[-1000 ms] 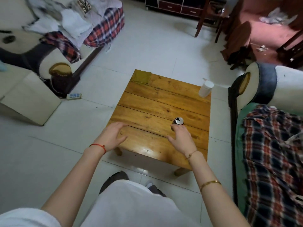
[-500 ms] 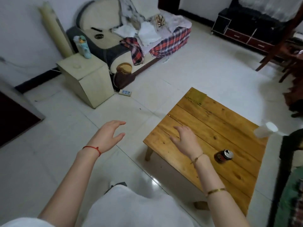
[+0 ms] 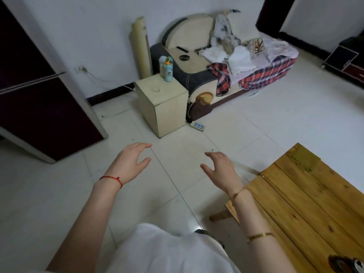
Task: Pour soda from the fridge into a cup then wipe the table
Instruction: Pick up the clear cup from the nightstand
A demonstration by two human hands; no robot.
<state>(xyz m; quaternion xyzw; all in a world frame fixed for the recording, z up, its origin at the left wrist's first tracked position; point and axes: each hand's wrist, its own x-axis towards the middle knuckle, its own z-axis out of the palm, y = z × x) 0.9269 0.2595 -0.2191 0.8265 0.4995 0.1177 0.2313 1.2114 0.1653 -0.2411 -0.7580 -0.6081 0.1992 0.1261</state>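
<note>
A first-person view looks down over a white garment at the bottom edge and two bare forearms reaching forward. At the bottom right corner, the soda can [image 3: 347, 264] stands on the wooden table [image 3: 307, 203], cut off by the frame edge and blurred. It sits well behind and to the right of both hands, untouched.

The right hand [image 3: 221, 169] hovers over the white tiled floor [image 3: 59, 194] just beyond the table's near corner, with its fingers spread and loosely curved, holding nothing. A thin gold chain circles its wrist and a gold bangle sits further down the forearm. The left hand [image 3: 131, 163] hovers over the floor to the left, well apart from the table, its fingers likewise loose and empty, a red string around its wrist.

Further off, a power strip [image 3: 197, 126] lies on the floor beside a small cream cabinet [image 3: 163, 107], which carries a pale blue bottle [image 3: 166, 68]. To the left stands the dark maroon fridge [image 3: 37, 91], its doors closed. Behind the cabinet, a sofa [image 3: 199, 62] piled with plaid cloth and white laundry runs along the white wall.
</note>
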